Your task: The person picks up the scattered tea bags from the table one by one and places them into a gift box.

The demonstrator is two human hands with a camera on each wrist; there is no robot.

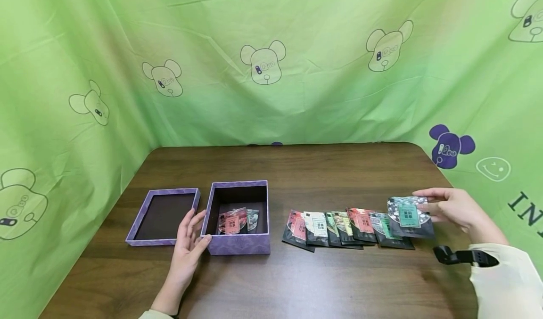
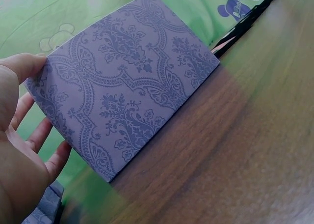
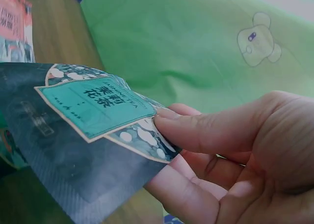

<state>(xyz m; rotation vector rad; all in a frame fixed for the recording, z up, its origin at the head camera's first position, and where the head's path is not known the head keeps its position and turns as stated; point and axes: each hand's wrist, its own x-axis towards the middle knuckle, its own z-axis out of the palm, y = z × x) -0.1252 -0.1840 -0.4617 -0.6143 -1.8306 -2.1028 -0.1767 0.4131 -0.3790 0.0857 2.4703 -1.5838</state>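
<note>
My right hand [image 1: 456,210] pinches a jasmine tea sachet [image 1: 409,217] between thumb and fingers, at the right end of the row. Its teal label [image 3: 100,103] faces up in the right wrist view. My left hand [image 1: 188,241] touches the left side of a purple patterned box [image 1: 239,244], thumb at the front corner and fingers along the wall. Inside the box lie a red-labelled sachet [image 1: 232,222] and a teal one [image 1: 252,220] partly behind it. In the left wrist view the box's patterned front [image 2: 122,81] fills the middle, with the left thumb on its corner.
Several overlapping tea sachets [image 1: 317,229] form a row right of the box, with red, white, green and yellow labels. The purple box lid [image 1: 146,242] lies upturned at the left on the wooden table [image 1: 297,281]. A green curtain [image 1: 263,107] hangs behind.
</note>
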